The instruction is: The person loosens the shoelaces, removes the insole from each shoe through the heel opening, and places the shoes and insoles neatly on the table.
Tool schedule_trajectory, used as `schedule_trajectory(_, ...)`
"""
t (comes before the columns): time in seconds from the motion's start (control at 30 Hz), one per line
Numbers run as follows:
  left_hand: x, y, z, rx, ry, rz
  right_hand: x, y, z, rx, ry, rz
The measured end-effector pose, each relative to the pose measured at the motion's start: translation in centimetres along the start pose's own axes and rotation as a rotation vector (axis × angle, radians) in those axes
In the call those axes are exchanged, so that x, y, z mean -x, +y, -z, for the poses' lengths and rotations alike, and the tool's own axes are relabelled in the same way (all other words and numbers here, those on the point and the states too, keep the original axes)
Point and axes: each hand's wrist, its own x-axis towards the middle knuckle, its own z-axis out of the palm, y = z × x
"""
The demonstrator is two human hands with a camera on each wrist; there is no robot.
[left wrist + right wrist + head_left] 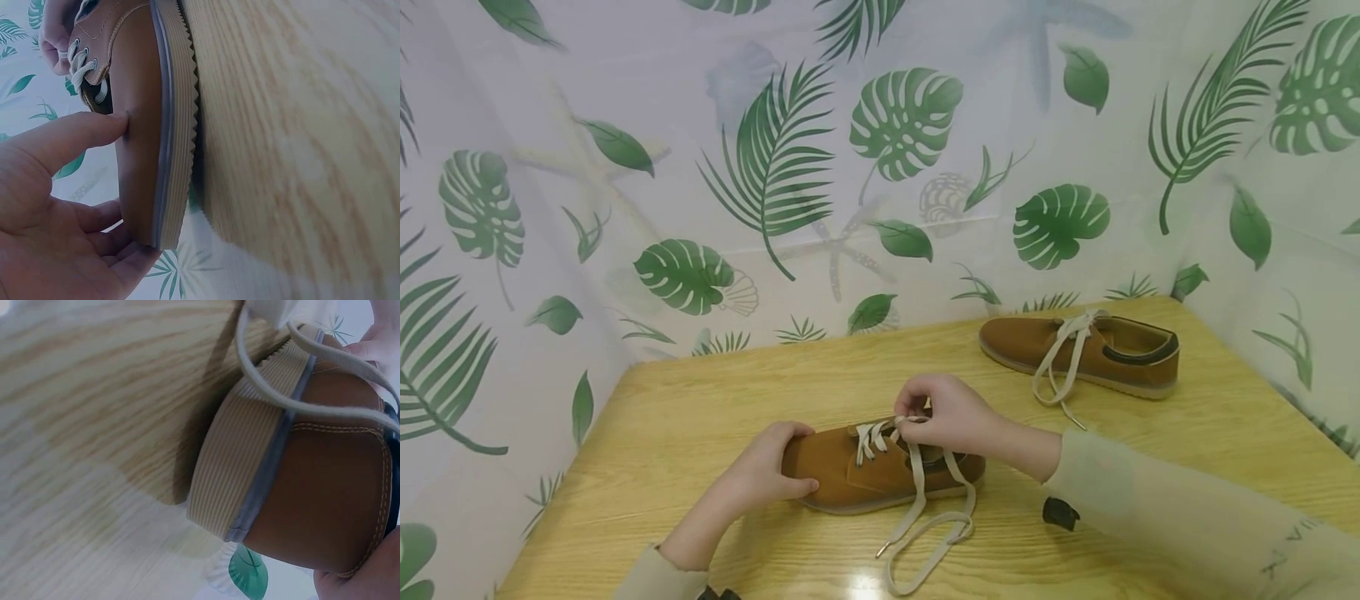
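Note:
A brown lace-up shoe [835,479] stands upright on the wooden table, toe pointing left. My left hand [760,471] grips its toe, and in the left wrist view the thumb presses one side of the upper [140,169] while the fingers curl round the tip. Over the shoe's opening, my right hand [951,417] pinches the cream shoelace [918,479] near the top eyelets. Long ends of this lace hang down the near side and loop on the table. From the right wrist, the heel [312,494] shows with the lace crossing beside it.
The matching brown shoe [1135,375] sits at the back right, its lace trailing over the side. Leaf-patterned cloth [805,275] walls the table [700,400] at the back and both sides. A small black piece [1060,513] hangs under the right sleeve.

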Motion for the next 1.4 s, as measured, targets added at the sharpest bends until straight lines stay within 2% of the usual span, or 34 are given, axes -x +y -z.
schedule_trajectory(0.43,0.04,-0.12,-0.03,0.013,-0.004,0.018,0.06,-0.26,0.01,-0.140,0.077,-0.091)
schedule_trajectory(0.57,0.00,-0.04,0.10,0.013,-0.007,0.018,-0.04,-0.33,0.13,-0.115,0.078,-0.084)
schedule_trajectory(0.83,-0.04,0.12,0.18,0.010,-0.010,0.012,-0.19,-0.09,0.25,-0.014,0.009,-0.020)
schedule_trajectory(0.97,0.03,0.15,0.13,0.009,-0.010,0.011,-0.18,0.10,0.23,-0.022,0.018,-0.010)
schedule_trajectory(1.4,-0.03,0.08,0.09,0.000,-0.006,0.010,-0.23,-0.23,0.53,-0.196,0.074,-0.172)
